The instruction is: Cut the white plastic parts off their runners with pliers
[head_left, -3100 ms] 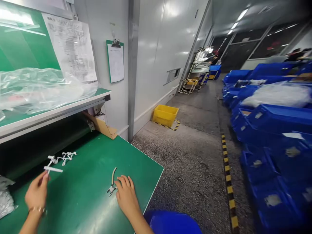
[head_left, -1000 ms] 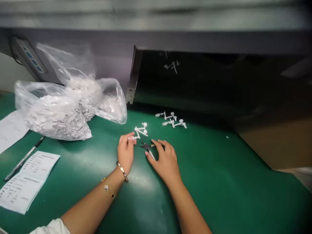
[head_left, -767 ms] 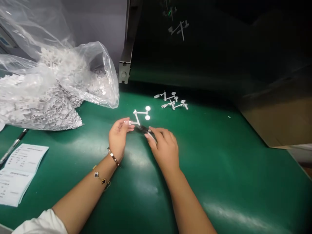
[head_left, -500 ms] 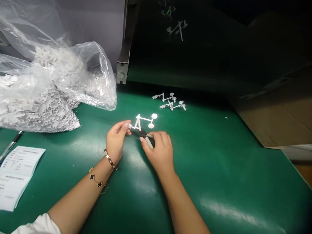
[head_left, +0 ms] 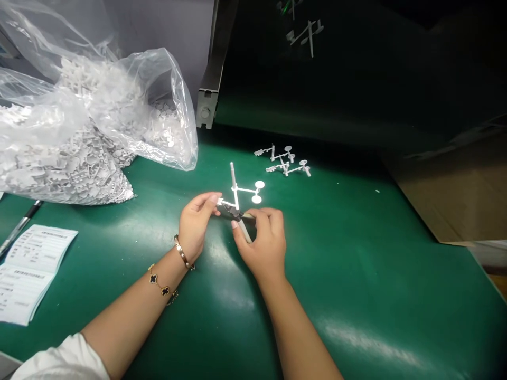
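Observation:
My left hand pinches one end of a white plastic sprue between thumb and fingers. The sprue has a rod standing up from it and two round discs at its right end. Wrapped in my right hand is a pair of cutting pliers with light grips. Their dark jaws are at the sprue's lower arm, near my left fingertips; whether they are closed on the plastic I cannot tell. Farther back on the green table lie more white sprues.
Clear plastic bags heaped with small white parts stand at the left. Before them lie a pen and printed slips. A dark panel with a metal frame end rises behind; a cardboard box is at the right.
The sprue has turned in my left hand, so its rod now points upward. The pliers' jaws have come closer to my left fingertips. The whole view has shifted slightly.

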Demonstrator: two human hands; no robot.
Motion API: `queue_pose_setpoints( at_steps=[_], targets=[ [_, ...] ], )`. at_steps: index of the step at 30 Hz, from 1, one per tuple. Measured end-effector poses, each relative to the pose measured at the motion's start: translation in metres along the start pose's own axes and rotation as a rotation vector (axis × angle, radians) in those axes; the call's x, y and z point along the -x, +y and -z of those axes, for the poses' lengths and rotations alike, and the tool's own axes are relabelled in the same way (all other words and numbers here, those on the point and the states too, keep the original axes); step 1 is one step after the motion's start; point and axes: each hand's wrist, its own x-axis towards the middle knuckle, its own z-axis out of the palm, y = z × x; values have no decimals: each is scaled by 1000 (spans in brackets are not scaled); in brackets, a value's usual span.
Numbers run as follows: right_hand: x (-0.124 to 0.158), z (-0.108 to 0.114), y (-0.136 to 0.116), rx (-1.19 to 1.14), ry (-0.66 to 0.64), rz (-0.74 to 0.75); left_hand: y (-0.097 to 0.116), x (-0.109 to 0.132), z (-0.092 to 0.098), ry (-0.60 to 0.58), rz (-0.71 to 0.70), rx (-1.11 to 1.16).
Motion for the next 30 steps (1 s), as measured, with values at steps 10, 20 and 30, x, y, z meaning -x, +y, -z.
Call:
queue_pose_setpoints(
  at_steps=[10,20,30],
  targets=[
    [0,1,0,-20,37,24,3,2,-1,-91,148,168],
    [-2,1,1,0,53,55,3,1,-2,-122,224,245],
    [-4,7,8,105,63,110,3,3,-1,-176,279,231]
  ],
)
